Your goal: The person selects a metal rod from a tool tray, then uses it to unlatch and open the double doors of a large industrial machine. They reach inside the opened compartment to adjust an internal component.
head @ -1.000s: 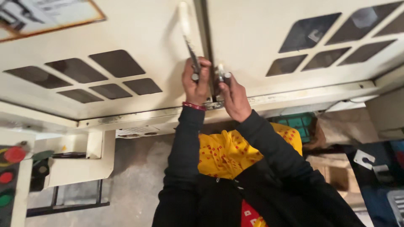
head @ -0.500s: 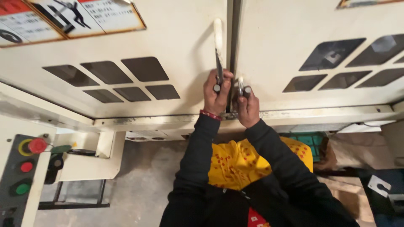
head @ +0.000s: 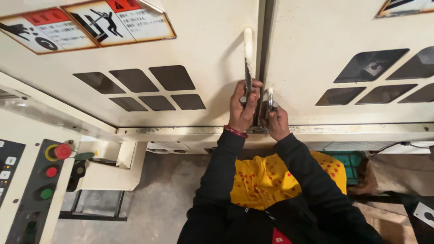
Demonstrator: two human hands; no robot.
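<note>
Two cream machine doors meet at a dark vertical seam. My left hand (head: 243,107) is wrapped around the lower end of the long white bar handle (head: 248,54) on the left door (head: 208,49). My right hand (head: 275,119) grips a shorter metal handle (head: 270,97) on the right door (head: 316,49), just across the seam. Both hands sit close together near the doors' bottom rail (head: 181,132). A red bangle is on my left wrist.
Both doors have dark grille windows (head: 144,88). Warning stickers (head: 86,25) are at the upper left. A control panel (head: 47,180) with red and green buttons stands at the lower left. Concrete floor and a green crate (head: 350,160) lie below.
The view has shifted, so the doors and hands sit further right and lower in frame. Both hands keep their grip on the handles.
</note>
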